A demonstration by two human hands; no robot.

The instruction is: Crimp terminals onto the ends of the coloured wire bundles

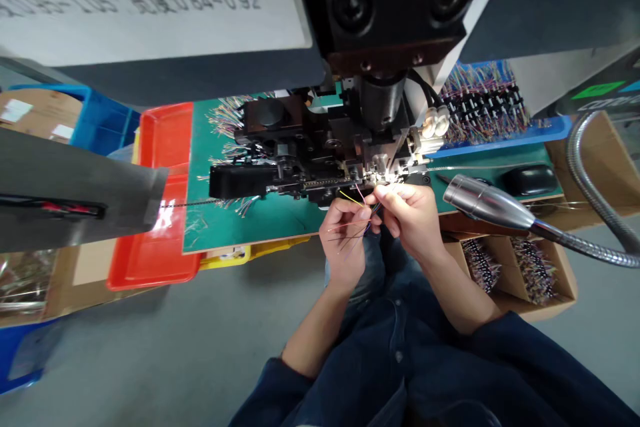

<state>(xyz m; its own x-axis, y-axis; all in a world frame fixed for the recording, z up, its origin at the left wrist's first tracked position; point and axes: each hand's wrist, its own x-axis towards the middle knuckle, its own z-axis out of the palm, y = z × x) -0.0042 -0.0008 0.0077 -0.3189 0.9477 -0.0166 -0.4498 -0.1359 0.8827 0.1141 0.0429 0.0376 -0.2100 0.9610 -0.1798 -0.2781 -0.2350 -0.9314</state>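
Note:
My left hand (345, 237) is closed around a small bundle of thin coloured wires (353, 220), whose loose ends fan out to the left. My right hand (413, 213) pinches the same wires near their tips, just in front of the lit jaws of a black crimping machine (320, 153). Both hands meet at the front edge of the green mat (260, 213). Dark blue sleeves cover my forearms lower down.
An orange tray (160, 213) lies left of the mat. A blue tray of finished wire sets (480, 110) stands at the back right. A gooseneck lamp (485, 203) points in from the right. Cardboard boxes of wires (510, 267) sit below the bench edge.

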